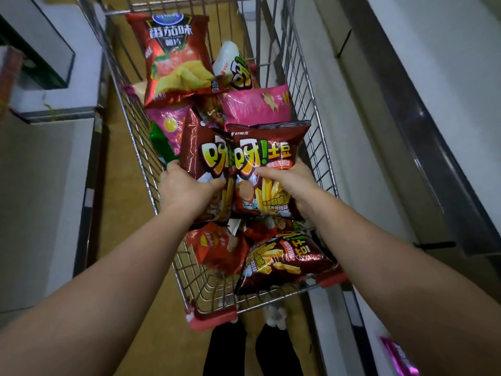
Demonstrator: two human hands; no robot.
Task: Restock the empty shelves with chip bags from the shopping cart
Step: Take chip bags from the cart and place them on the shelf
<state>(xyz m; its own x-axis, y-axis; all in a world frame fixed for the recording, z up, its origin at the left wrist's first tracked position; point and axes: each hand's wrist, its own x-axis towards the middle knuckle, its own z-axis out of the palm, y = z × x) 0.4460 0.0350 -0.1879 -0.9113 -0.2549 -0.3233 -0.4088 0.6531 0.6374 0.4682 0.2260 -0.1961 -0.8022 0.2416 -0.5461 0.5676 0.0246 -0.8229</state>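
Observation:
A wire shopping cart (322, 147) stands in the aisle below me, filled with several chip bags. My left hand (184, 189) grips a dark red fries bag (203, 147) by its lower left side. My right hand (291, 183) grips a second, matching dark red bag (271, 150) that overlaps the first. Both bags are held upright above the cart's near half. Beneath them lie an orange-red chip bag (217, 248) and another dark red fries bag (282, 263). Farther back lie a large red tomato-flavour bag (176, 58) and a pink bag (257, 105).
White shelving (48, 185) runs along the left of the aisle, and a white shelf unit with a dark metal rail (423, 126) runs along the right. A purple bag (398, 356) shows at the lower right. The tan floor (122, 213) lies under the cart.

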